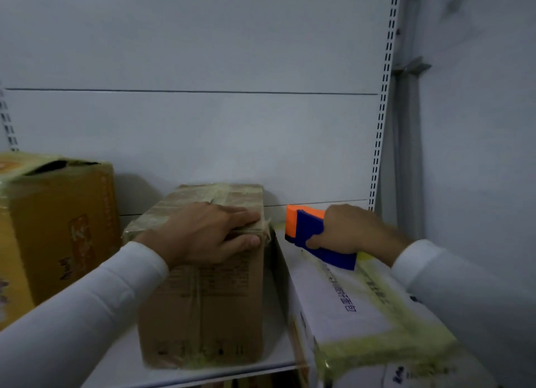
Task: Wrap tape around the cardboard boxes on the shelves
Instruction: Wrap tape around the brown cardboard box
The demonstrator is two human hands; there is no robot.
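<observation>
In the head view, the left hand (208, 232) lies palm-down over the top right edge of a brown cardboard box (203, 295), fingers stretched along the top and thumb pressed on the front face, holding nothing else. This box stands upright on the white shelf (124, 355), closed and banded with clear tape; its contents are not visible. The right hand (351, 231) is closed around a blue and orange tape dispenser (313, 237), which rests on the far end of a white box (362, 306) lying just right of the brown one. Yellowish tape runs in bands along that white box's top and around its near end; the printed text on it is too blurred to read, and its lower right corner is cut off by the frame edge. Well left of the left hand stands a yellow cardboard box (55, 231), partly out of frame, its taped top showing a dark gap. Both white sleeves (87, 306) reach in from below.
</observation>
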